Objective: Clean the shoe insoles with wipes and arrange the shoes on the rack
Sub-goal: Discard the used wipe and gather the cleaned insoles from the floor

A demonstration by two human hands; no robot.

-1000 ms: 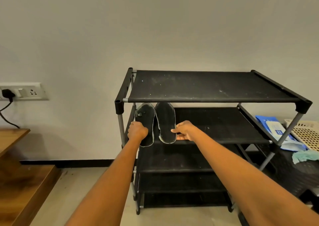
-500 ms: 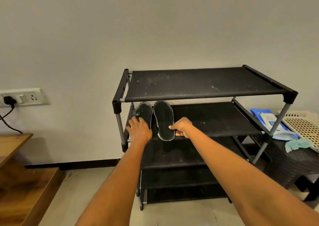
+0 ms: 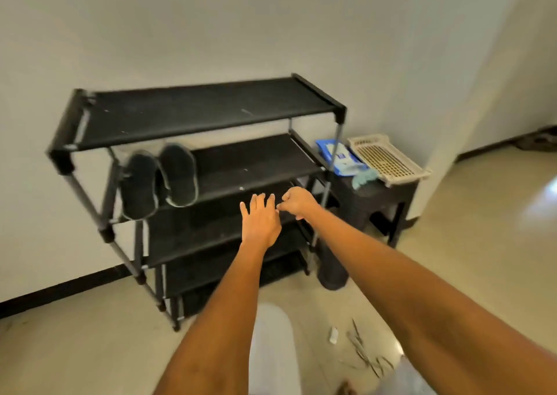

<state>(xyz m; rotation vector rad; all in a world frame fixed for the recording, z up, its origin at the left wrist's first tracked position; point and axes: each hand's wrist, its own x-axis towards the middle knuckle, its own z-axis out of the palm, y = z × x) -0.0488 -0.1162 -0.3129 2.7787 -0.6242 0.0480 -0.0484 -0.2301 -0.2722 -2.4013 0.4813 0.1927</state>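
Note:
Two dark insoles lie side by side at the left end of the second shelf of the black shoe rack (image 3: 211,108): the left insole (image 3: 139,185) and the right insole (image 3: 180,175), both overhanging the front edge. My left hand (image 3: 259,218) hovers in front of the rack's middle with fingers straight and spread, holding nothing. My right hand (image 3: 297,201) is just beside it, fingers curled, with nothing visible in it. A blue wipes pack (image 3: 340,158) lies on a dark stool to the right of the rack.
The dark stool (image 3: 388,195) also carries a crumpled teal wipe (image 3: 363,179) and a cream perforated tray (image 3: 388,159). Small scraps (image 3: 361,349) lie on the tiled floor near my legs. A wall corner juts out on the right.
Both hands have let go of the insoles and drawn back to the right. The insoles stay on the second shelf. My view has swung right and down.

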